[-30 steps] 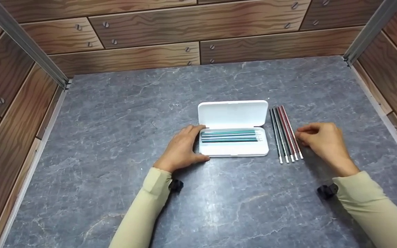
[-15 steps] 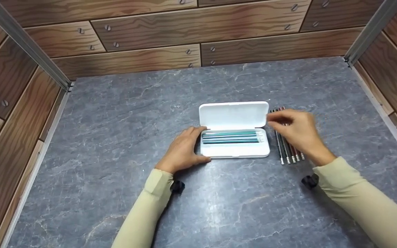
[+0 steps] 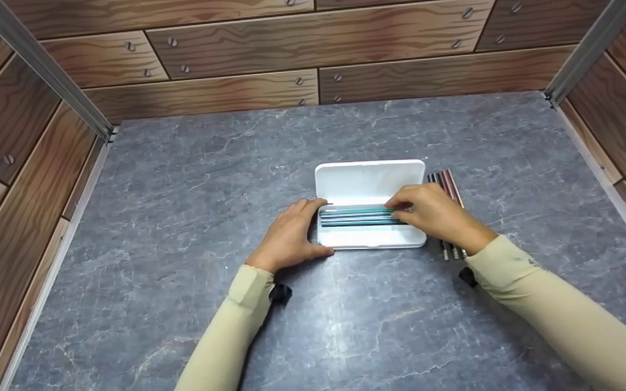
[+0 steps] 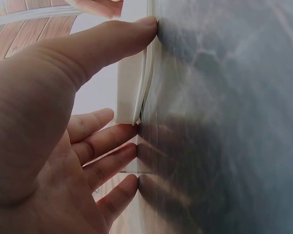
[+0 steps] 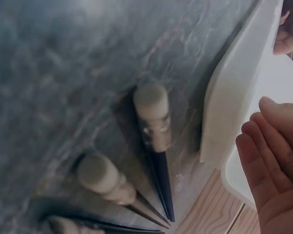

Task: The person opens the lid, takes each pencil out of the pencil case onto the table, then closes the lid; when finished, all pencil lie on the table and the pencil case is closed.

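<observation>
Several pencils point(image 3: 351, 217) in open white case point(image 3: 367, 237); prob. light, stiff, a bit slick; best pinched mid-shaft. R hand point(image 3: 427, 209) at their R ends, can't tell if pinching. L hand point(image 3: 289, 233): thumb & fingers apart, touching case's L end.

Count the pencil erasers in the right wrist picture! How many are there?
3: one eraser nearest the white pencil case, a second eraser in the middle, and a third eraser partly cut off by the bottom edge. More may be out of frame.
</observation>
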Available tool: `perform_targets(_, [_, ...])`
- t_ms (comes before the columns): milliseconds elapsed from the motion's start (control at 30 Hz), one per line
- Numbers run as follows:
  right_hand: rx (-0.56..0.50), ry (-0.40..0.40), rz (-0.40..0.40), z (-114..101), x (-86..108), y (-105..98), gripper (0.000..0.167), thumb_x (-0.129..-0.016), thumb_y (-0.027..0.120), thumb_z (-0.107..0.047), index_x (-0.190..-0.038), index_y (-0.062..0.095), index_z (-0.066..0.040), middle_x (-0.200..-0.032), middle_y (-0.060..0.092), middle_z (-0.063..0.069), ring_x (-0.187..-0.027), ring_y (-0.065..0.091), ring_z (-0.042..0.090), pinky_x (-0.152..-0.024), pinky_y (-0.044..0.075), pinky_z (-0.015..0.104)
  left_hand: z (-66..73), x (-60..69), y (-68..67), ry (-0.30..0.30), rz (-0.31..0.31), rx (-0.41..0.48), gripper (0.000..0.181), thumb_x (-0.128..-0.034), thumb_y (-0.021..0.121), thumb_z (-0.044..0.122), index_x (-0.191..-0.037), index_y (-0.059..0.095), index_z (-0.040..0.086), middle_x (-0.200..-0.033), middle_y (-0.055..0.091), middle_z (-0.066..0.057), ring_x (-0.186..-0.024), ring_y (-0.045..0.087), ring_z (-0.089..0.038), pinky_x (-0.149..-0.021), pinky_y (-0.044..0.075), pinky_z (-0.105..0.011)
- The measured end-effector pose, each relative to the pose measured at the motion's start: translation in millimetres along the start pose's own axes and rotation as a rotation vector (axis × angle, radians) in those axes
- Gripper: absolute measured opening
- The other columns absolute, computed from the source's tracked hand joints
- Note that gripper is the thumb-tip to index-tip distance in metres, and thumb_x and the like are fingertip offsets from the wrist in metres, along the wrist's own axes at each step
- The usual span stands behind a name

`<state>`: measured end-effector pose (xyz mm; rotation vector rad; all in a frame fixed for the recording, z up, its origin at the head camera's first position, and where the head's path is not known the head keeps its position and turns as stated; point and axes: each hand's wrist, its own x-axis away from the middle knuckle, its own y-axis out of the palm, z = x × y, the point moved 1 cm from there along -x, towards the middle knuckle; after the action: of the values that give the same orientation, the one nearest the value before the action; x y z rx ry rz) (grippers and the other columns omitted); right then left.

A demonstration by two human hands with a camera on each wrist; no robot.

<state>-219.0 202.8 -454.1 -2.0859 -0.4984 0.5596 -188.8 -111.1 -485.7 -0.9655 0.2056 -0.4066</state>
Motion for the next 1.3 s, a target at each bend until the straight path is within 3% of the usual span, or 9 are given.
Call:
perform_targets(433, [-0.001,-0.038,-0.081,3.5,-2.5,4.9,0.02,-0.094,0.086,0.0,-0.113,0.087,-0.004,-0.109,0.086,0.013,-0.103,0.082,0.035,-0.093,0.067,0.054,1.5,0.3,-1.6,0.001,-0.002,-0.011,0.105,-0.0827,0.101,0.04,-0.168,0.047,0.01,-0.154,0.063,-0.013,-0.148,0.058,-0.033,-0.128,0.045,-0.057])
perform_targets(767, [0.026,-0.044,-0.133,-3.1,-7.5,7.9,0.02,-0.093,0.082,0.006,-0.112,0.086,0.001,-0.107,0.085,0.017,-0.102,0.081,0.036,-0.093,0.067,0.054,1.1,0.2,-0.1,0.005,0.005,-0.004,0.105,-0.082,0.101,0.038,-0.168,0.047,0.01,-0.152,0.064,-0.014,-0.146,0.059,-0.034,-0.127,0.046,-0.056])
perform_targets(1067, [0.053,-0.069,-0.097,-2.6,-4.4,10.8,0.015,-0.094,0.082,0.005,-0.109,0.086,0.001,-0.104,0.084,0.017,-0.099,0.081,0.037,-0.092,0.067,0.054,0.9,0.5,0.5,0.007,0.002,-0.003,0.106,-0.0815,0.101,0.039,-0.167,0.047,0.009,-0.151,0.064,-0.014,-0.146,0.058,-0.035,-0.128,0.046,-0.056])
perform_targets(1300, [0.03,-0.079,-0.052,0.6,-2.3,10.9,0.015,-0.091,0.084,0.005,-0.104,0.086,-0.002,-0.098,0.08,0.013,-0.09,0.077,0.028,-0.084,0.066,0.049,-0.1,-0.3,0.9,0.006,0.004,-0.002,0.106,-0.0816,0.101,0.038,-0.168,0.047,0.009,-0.153,0.063,-0.014,-0.148,0.058,-0.035,-0.127,0.046,-0.057])
